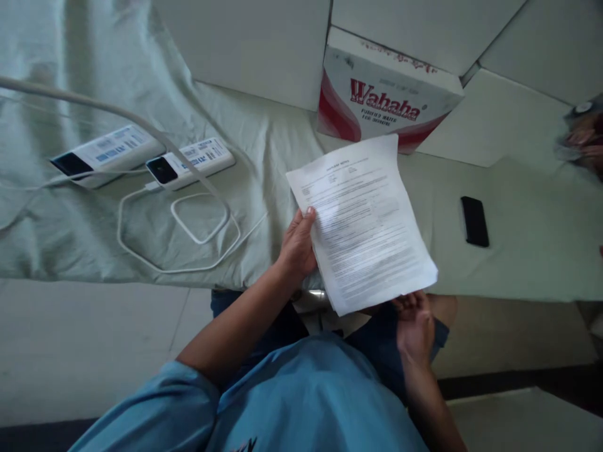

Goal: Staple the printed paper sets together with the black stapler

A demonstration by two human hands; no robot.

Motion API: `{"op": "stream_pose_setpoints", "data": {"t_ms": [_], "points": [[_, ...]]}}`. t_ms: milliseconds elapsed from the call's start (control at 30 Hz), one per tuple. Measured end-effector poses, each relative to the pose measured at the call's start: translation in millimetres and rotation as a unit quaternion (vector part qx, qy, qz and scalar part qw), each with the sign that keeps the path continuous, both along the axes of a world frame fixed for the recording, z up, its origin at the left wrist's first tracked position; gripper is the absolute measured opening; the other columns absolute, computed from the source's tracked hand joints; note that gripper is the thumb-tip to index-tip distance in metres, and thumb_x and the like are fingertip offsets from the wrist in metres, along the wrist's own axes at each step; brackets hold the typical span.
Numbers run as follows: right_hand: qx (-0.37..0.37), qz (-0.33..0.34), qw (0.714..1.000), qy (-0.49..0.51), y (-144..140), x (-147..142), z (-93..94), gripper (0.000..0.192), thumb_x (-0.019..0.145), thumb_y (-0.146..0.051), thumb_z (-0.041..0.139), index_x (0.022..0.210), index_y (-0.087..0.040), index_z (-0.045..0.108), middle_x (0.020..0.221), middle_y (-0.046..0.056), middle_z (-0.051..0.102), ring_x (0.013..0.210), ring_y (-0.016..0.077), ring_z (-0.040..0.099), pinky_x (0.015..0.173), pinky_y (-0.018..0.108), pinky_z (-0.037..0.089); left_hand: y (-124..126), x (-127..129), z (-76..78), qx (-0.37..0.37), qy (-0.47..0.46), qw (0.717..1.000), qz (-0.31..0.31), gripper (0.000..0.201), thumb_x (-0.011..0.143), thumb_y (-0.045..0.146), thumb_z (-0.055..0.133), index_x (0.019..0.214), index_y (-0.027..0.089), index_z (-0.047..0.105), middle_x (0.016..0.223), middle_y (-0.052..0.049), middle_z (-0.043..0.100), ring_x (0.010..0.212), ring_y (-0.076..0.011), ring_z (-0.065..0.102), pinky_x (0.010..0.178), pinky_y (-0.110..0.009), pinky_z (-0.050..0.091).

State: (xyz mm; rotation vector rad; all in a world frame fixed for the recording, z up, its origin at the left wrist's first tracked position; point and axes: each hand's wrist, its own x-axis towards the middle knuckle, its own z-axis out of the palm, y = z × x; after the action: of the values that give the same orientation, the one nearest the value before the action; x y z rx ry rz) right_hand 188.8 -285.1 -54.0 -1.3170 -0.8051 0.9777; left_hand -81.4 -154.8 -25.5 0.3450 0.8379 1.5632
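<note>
Two hands steady one printed sheet [362,223] | left hand [298,246] pinches 9 o'clock edge | right hand [414,323] cups 5 o'clock corner, keeping text readable.

One printed white paper sheet [362,223], centre; two white rectangular power banks [106,154] [191,163], upper left; one black phone [474,221], right; one red-and-white cardboard box [386,94], top.

The small print on the white printed paper sheet [362,223] is too blurred to read; its lower corner hides the fingertips of the right hand [414,326]. At the right edge, a blurred pinkish object [584,135] is cut off. The grey cable [94,110] leaves the left edge
</note>
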Motion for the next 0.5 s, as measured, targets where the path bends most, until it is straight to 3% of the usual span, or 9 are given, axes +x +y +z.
{"op": "stream_pose_setpoints", "data": {"t_ms": [167,333,500], "points": [[-0.025,0.058,0.994,0.093,-23,-27,-3.0,0.08,0.071,-0.09,0.077,0.129,-0.035,0.076,0.128,0.009,0.081,0.125,0.0333,0.074,0.107,0.054,0.06,-3,27,-4.1,0.008,-0.038,0.999,-0.037,0.049,0.089,0.06,0.085,0.121,0.027,0.069,0.116,-0.005,0.082,0.116,-0.0282,0.076,0.09,-0.04,0.065],[-0.042,0.022,0.989,0.137,6,-37,17.3,0.067,0.077,-0.072,0.084,0.132,-0.035,0.077,0.133,0.007,0.08,0.127,0.0319,0.074,0.11,0.055,0.06,-4,42,-12.1,0.007,-0.058,0.998,-0.037,0.05,0.087,0.058,0.088,0.122,0.027,0.07,0.117,-0.004,0.081,0.117,-0.0264,0.075,0.095,-0.039,0.065],[-0.006,-0.027,0.999,0.035,43,-39,38.3,0.069,0.077,-0.045,0.091,0.141,-0.027,0.072,0.141,0.008,0.076,0.137,0.032,0.068,0.126,0.062,0.046,3,36,-4.8,0.03,-0.07,0.995,-0.059,0.049,0.083,0.055,0.091,0.116,0.025,0.072,0.119,-0.006,0.082,0.118,-0.0292,0.076,0.097,-0.043,0.064]]}}
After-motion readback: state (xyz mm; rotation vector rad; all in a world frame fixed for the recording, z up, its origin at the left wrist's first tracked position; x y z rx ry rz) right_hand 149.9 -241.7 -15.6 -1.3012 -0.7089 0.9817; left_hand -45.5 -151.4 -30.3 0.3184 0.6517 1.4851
